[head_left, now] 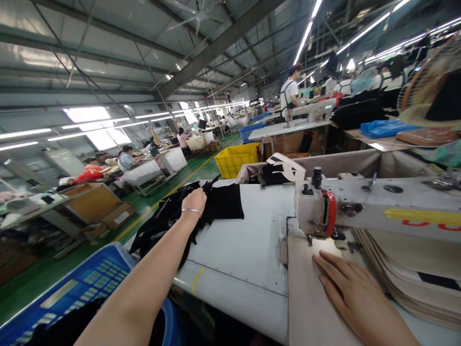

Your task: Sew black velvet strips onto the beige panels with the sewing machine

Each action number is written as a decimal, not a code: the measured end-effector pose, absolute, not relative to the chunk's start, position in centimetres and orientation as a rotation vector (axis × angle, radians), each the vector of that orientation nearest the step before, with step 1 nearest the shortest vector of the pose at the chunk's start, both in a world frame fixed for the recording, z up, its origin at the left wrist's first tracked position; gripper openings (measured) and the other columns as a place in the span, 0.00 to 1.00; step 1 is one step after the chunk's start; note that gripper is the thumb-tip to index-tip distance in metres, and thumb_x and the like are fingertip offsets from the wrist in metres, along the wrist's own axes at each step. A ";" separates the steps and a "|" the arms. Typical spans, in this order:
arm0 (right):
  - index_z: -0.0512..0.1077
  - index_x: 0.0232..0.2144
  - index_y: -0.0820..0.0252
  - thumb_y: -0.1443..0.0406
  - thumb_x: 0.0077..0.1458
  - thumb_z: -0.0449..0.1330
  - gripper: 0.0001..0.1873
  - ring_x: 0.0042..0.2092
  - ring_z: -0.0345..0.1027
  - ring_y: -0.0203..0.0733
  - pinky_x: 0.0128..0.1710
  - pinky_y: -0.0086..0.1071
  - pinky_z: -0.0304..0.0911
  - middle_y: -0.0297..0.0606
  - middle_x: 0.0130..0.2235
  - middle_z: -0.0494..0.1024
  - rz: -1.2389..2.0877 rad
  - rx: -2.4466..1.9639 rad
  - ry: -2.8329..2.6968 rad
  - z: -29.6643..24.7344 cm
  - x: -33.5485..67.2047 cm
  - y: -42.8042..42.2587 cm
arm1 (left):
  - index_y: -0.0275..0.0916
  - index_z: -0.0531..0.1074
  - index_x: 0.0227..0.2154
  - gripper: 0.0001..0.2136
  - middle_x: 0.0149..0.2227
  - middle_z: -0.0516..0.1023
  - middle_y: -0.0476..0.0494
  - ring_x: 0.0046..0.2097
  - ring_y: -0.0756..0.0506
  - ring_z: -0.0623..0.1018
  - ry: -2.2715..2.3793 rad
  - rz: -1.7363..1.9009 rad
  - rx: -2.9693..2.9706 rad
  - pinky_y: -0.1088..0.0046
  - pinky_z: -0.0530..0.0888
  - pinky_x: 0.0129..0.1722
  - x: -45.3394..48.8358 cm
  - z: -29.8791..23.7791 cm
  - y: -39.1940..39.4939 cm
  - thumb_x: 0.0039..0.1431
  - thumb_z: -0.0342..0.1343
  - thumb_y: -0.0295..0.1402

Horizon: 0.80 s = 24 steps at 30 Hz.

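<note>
My left hand (195,201) is stretched out over a heap of black fabric pieces (225,199) at the far left of the white sewing table (248,250). Its fingers are curled closed on the black fabric, and the fingertips are hidden. My right hand (355,288) lies flat, fingers extended, on a beige panel (306,298). That panel reaches under the head of the sewing machine (313,211), near its needle area. Right of the machine head, a stack of beige panels (414,269) lies partly under the machine arm.
A blue plastic basket (104,269) stands below the table's left edge. Behind the table are a fabric-lined bin (360,163) with cut pieces and a yellow crate (237,158). At the upper right is a fan (428,72). A person (289,91) stands beyond, by another machine.
</note>
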State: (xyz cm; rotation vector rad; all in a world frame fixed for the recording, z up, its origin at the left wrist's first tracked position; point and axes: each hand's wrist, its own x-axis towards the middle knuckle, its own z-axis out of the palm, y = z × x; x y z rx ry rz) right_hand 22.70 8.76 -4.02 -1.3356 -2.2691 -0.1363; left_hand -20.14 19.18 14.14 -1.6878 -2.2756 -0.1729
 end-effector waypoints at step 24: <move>0.65 0.53 0.58 0.64 0.62 0.48 0.18 0.55 0.60 0.49 0.55 0.46 0.54 0.42 0.56 0.68 0.019 -1.401 -2.285 -1.2 22.0 7.8 | 0.38 0.70 0.43 0.13 0.38 0.74 0.45 0.39 0.44 0.74 -1.645 -0.503 -3.076 0.69 0.71 0.41 0.3 2.0 16.7 0.56 0.59 0.36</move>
